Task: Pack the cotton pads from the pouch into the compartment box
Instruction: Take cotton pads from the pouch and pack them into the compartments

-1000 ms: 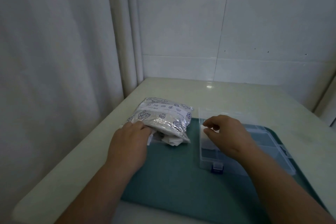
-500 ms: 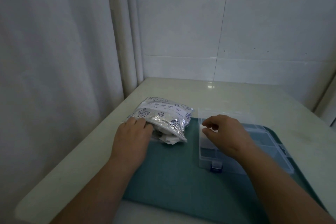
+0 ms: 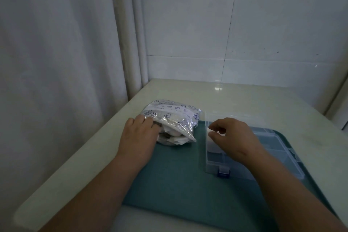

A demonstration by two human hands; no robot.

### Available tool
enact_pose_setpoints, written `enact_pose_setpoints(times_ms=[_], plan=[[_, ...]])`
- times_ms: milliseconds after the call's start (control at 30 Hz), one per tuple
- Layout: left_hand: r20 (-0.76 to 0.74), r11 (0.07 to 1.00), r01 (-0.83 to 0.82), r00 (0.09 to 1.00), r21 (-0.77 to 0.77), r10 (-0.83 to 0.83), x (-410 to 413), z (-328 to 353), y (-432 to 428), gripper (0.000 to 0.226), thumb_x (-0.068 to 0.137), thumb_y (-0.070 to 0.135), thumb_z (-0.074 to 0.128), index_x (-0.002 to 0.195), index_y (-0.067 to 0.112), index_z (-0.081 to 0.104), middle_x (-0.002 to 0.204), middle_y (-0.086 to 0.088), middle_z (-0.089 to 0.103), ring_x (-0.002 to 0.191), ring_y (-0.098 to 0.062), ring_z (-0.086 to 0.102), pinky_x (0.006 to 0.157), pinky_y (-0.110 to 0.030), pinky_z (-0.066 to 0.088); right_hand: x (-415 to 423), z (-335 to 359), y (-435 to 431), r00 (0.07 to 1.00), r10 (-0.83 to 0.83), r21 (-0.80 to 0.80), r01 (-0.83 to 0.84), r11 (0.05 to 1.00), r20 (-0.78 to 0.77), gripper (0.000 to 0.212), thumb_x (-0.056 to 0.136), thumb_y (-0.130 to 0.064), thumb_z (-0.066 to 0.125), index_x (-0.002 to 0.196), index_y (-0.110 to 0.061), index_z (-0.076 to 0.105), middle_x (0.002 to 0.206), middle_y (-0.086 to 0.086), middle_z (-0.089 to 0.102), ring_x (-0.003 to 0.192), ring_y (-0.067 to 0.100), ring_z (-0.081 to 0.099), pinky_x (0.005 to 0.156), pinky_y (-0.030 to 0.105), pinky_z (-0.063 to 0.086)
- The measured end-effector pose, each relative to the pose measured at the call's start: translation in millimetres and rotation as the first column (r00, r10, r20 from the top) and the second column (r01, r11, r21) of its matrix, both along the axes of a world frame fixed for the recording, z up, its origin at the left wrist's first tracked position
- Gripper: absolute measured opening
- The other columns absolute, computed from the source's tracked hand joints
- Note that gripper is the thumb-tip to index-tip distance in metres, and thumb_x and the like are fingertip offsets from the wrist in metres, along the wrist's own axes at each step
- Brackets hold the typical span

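The clear pouch point(image 3: 176, 117), printed with blue shells, lies at the far left corner of the teal mat, with white cotton pads point(image 3: 178, 138) showing at its open near end. My left hand point(image 3: 138, 137) rests on the pouch's left side, its fingertips tucked into the opening and gripping it. The clear compartment box point(image 3: 278, 149) sits to the right with its lid raised. My right hand point(image 3: 233, 135) hovers over the box's near-left compartment, where white pads point(image 3: 213, 147) lie. Its fingers are loosely curled and apart, and I see nothing between them.
The teal mat point(image 3: 178, 179) covers the near part of a pale countertop point(image 3: 244, 100). A curtain hangs at the left and a tiled wall stands behind. The box has a blue latch point(image 3: 223, 172) on its near side.
My left hand slid forward onto the pouch and into its opening. The white pad seen between my right fingers a second ago no longer shows; that hand has hardly moved.
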State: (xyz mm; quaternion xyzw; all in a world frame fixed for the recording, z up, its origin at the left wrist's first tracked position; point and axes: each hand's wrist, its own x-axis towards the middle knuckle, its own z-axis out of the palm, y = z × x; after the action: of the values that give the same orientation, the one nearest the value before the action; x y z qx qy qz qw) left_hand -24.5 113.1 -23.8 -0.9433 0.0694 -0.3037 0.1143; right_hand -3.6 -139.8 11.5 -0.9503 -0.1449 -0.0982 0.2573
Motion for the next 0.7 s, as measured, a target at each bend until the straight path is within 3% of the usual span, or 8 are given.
enact_pose_setpoints(times_ms=[200, 333, 433, 533, 600, 700], plan=[[-0.05, 1.0, 0.016, 0.999, -0.004, -0.016, 1, 7, 3, 0.023, 0.052, 0.027, 0.084, 0.066, 0.022, 0.067, 0.065, 0.004, 0.06, 0.071, -0.025, 0.056, 0.066, -0.035, 0.036, -1, 0, 1, 1.0, 0.0, 0.006, 0.0, 1.0, 0.0, 0.031, 0.093, -0.032, 0.059, 0.122, -0.025, 0.064, 0.114, -0.006, 0.066, 0.094, 0.006, 0.055, 0.085, 0.022, 0.044], [-0.199, 0.993, 0.107, 0.973, -0.054, -0.116, -1, 14, 11, 0.017, 0.068, 0.024, 0.074, 0.084, 0.022, 0.071, 0.082, 0.002, 0.066, 0.078, -0.027, 0.064, 0.067, -0.035, 0.047, -1, 0, 1, 1.0, 0.002, 0.014, -0.002, 1.0, 0.003, 0.03, 0.093, -0.032, 0.059, 0.121, -0.025, 0.065, 0.113, -0.006, 0.067, 0.093, 0.006, 0.055, 0.084, 0.021, 0.044], [-0.357, 0.981, 0.103, 0.921, -0.164, -0.156, -4, 23, 10, 0.036, 0.079, 0.043, 0.053, 0.107, 0.027, 0.067, 0.105, 0.004, 0.063, 0.095, -0.022, 0.062, 0.079, -0.037, 0.05, -1, 0, 1, 1.0, 0.001, 0.018, -0.001, 1.0, 0.001, 0.029, 0.092, -0.031, 0.06, 0.12, -0.024, 0.066, 0.112, -0.005, 0.067, 0.092, 0.007, 0.055, 0.083, 0.021, 0.043], [-0.358, 0.928, 0.099, 0.904, -0.359, -0.235, -12, 36, 4, 0.06, 0.063, 0.061, 0.031, 0.104, 0.034, 0.067, 0.102, 0.012, 0.061, 0.095, -0.01, 0.057, 0.082, -0.031, 0.047, -1, 1, 2, 1.0, -0.002, 0.027, 0.001, 1.0, 0.008, 0.029, 0.092, -0.031, 0.06, 0.119, -0.024, 0.066, 0.111, -0.006, 0.067, 0.092, 0.006, 0.056, 0.083, 0.022, 0.045], [-0.299, 0.849, 0.14, 0.896, -0.509, -0.327, -17, 45, -3, 0.055, 0.06, 0.057, 0.036, 0.099, 0.034, 0.068, 0.096, 0.014, 0.062, 0.09, -0.004, 0.056, 0.078, -0.027, 0.045, -1, 2, 2, 1.0, -0.001, 0.029, 0.001, 1.0, 0.007, 0.029, 0.093, -0.031, 0.059, 0.12, -0.024, 0.066, 0.111, -0.006, 0.067, 0.094, 0.007, 0.057, 0.085, 0.024, 0.047], [-0.239, 0.722, 0.154, 0.879, -0.675, -0.412, -16, 54, -15, 0.028, 0.07, 0.035, 0.057, 0.095, 0.034, 0.07, 0.086, 0.022, 0.061, 0.084, 0.004, 0.056, 0.068, -0.016, 0.039, -1, 1, 1, 1.0, 0.002, 0.054, -0.002, 0.999, -0.002, 0.029, 0.092, -0.03, 0.06, 0.119, -0.023, 0.066, 0.11, -0.005, 0.068, 0.092, 0.007, 0.057, 0.084, 0.022, 0.046]])
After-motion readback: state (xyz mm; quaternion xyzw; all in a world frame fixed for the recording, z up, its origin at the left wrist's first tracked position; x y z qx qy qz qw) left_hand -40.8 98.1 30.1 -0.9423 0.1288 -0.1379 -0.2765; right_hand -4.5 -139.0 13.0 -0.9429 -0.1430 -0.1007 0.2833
